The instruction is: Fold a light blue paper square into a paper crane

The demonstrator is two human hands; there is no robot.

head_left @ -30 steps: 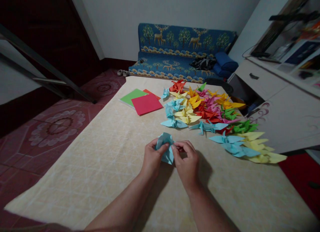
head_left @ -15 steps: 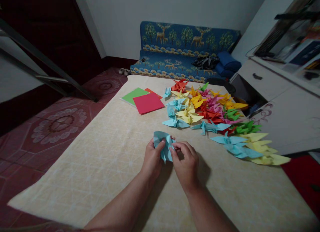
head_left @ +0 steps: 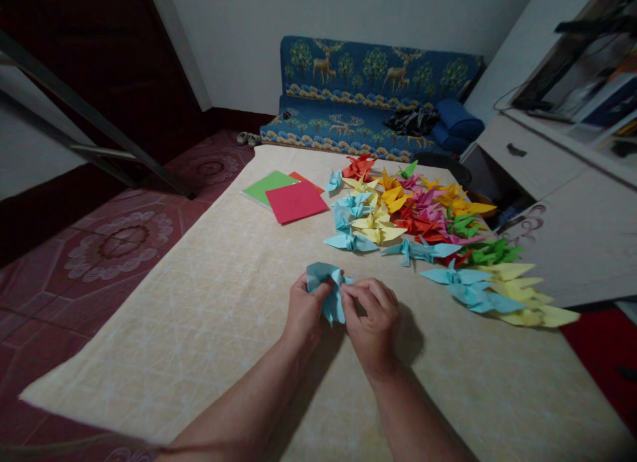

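Note:
A partly folded light blue paper piece (head_left: 326, 288) is pinched between both hands just above the beige table (head_left: 209, 316). My left hand (head_left: 304, 310) grips its left side with fingers curled round it. My right hand (head_left: 371, 316) pinches its right edge with thumb and forefinger pressed together. Beyond the hands lies a spread of several folded paper cranes (head_left: 418, 226) in blue, yellow, red, pink, orange and green.
A small stack of flat paper squares, red (head_left: 295, 202) on top of green (head_left: 266, 185), lies at the far left of the table. A white cabinet (head_left: 562, 216) stands close on the right. A blue patterned sofa (head_left: 368, 110) is behind the table.
The blue paper has been turned and pressed narrower between the fingers, and the hands have closed in on it. The view has shifted slightly.

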